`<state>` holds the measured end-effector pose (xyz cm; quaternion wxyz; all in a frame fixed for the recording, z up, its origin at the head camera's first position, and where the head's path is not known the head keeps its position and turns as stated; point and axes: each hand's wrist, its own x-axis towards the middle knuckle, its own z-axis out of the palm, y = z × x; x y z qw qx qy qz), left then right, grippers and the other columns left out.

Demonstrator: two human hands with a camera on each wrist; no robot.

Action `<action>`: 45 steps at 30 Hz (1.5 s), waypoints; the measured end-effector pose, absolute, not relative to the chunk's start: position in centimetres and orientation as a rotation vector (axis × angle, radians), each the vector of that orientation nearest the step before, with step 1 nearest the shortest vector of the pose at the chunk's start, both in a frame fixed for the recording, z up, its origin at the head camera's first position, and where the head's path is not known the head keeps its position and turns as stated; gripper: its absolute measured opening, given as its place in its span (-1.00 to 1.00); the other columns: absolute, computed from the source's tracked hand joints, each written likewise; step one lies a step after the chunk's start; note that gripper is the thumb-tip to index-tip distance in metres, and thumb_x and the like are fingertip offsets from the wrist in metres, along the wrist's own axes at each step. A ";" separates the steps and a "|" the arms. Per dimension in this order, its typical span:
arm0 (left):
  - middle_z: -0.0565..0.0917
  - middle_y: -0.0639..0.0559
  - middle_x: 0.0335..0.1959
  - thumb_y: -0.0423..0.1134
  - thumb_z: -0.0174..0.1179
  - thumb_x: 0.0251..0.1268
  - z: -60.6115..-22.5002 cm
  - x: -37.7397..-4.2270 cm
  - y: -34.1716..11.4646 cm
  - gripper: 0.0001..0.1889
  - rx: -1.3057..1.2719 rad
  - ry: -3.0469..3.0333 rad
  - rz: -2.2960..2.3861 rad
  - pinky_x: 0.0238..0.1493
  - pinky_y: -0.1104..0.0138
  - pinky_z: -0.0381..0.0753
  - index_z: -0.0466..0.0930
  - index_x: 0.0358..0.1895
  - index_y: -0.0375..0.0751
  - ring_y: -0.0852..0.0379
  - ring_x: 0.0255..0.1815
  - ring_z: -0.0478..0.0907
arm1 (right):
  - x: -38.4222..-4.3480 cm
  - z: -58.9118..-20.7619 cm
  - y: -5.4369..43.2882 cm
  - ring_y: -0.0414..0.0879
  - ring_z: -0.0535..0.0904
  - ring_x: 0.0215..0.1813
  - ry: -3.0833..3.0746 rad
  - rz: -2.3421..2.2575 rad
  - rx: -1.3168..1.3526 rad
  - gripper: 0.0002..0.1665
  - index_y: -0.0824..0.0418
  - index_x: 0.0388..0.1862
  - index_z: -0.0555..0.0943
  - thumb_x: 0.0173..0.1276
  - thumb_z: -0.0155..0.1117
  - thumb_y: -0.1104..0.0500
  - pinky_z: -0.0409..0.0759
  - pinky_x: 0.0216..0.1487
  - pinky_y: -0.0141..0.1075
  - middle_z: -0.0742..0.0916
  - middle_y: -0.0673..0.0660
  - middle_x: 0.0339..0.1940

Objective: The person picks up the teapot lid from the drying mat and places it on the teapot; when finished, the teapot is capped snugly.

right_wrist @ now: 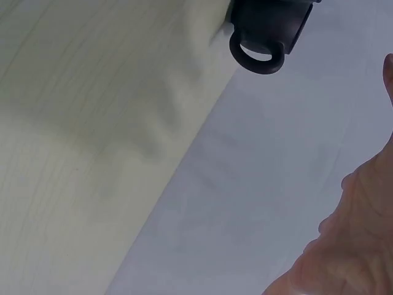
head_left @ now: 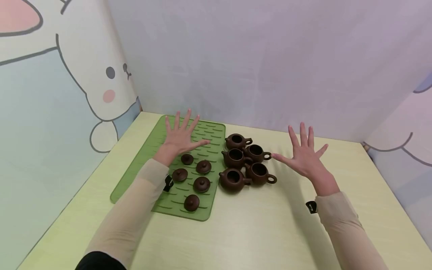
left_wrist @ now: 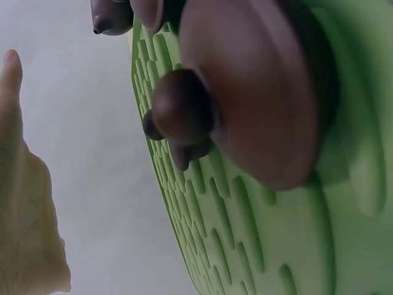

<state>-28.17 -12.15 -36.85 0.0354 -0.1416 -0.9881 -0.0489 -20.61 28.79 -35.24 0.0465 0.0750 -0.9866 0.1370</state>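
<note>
My left hand [head_left: 178, 138] is spread wide over the green mat, fingers straight and holding nothing. Several dark brown teapot lids lie on the mat below and beside it, knobs up, among them a front lid [head_left: 191, 203] and a middle lid [head_left: 203, 167]. One lid [left_wrist: 258, 98] looms large in the left wrist view. My right hand [head_left: 305, 159], also spread and holding nothing, is over the table to the right of several lidless brown teapots. Its thumb tip overlaps the handle of the back right teapot [head_left: 255, 151] in the head view. A front teapot [head_left: 233, 180] has its spout toward the mat.
The green ridged mat [head_left: 162, 207] covers the left part of the pale wooden table [head_left: 256, 232]. The teapots stand close together along its right edge. A plain pale backdrop [head_left: 263, 75] rises behind, with cartoon-printed panels [head_left: 40, 131] at the sides.
</note>
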 end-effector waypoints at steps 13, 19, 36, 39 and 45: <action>-0.48 0.05 0.65 0.71 -0.31 0.12 -36.6 -25.8 -13.1 0.10 -0.534 -3.026 -0.149 0.50 -0.34 -0.54 -0.48 0.61 0.25 -0.23 0.64 -0.54 | -18.4 -35.3 27.8 0.22 -0.56 0.65 -2.968 0.510 0.274 0.34 -0.08 0.65 -0.40 0.24 0.20 -0.47 -0.40 0.14 0.75 -0.48 0.07 0.62; -0.45 0.06 0.66 0.74 -0.39 0.07 -36.3 -24.0 -13.7 0.13 -0.616 -3.005 -0.203 0.51 -0.32 -0.57 -0.44 0.62 0.22 -0.25 0.65 -0.52 | -17.5 -35.2 27.0 0.18 -0.49 0.67 -2.948 0.617 0.306 0.36 -0.08 0.65 -0.39 0.23 0.29 -0.39 -0.36 0.21 0.72 -0.42 0.08 0.64; -0.34 0.08 0.68 0.66 -0.22 0.16 -37.1 -18.3 -14.6 0.08 -0.941 -2.918 -0.462 0.58 -0.28 -0.30 -0.29 0.64 0.18 -0.24 0.67 -0.34 | -14.6 -35.7 26.0 0.30 -0.10 0.66 -2.863 0.938 0.294 0.30 0.04 0.67 -0.22 0.25 0.43 -0.19 0.14 0.41 0.42 -0.15 0.13 0.70; -0.32 0.10 0.68 0.58 -0.04 0.19 -37.2 -17.5 -14.8 0.07 -0.994 -2.901 -0.492 0.60 -0.24 -0.21 -0.27 0.63 0.20 -0.22 0.67 -0.29 | -14.1 -35.9 25.5 0.29 -0.07 0.65 -2.865 0.953 0.319 0.26 0.07 0.67 -0.16 0.26 0.43 -0.18 0.15 0.42 0.40 -0.08 0.16 0.69; -0.19 0.08 0.68 0.48 0.18 0.13 -37.5 -15.9 -15.2 0.10 -1.076 -2.876 -0.569 0.58 -0.19 0.04 -0.16 0.63 0.15 -0.18 0.66 -0.12 | -13.2 -36.0 24.6 0.34 0.15 0.57 -2.873 1.004 0.356 0.17 0.12 0.65 -0.04 0.28 0.43 -0.14 0.27 0.44 0.28 0.05 0.22 0.67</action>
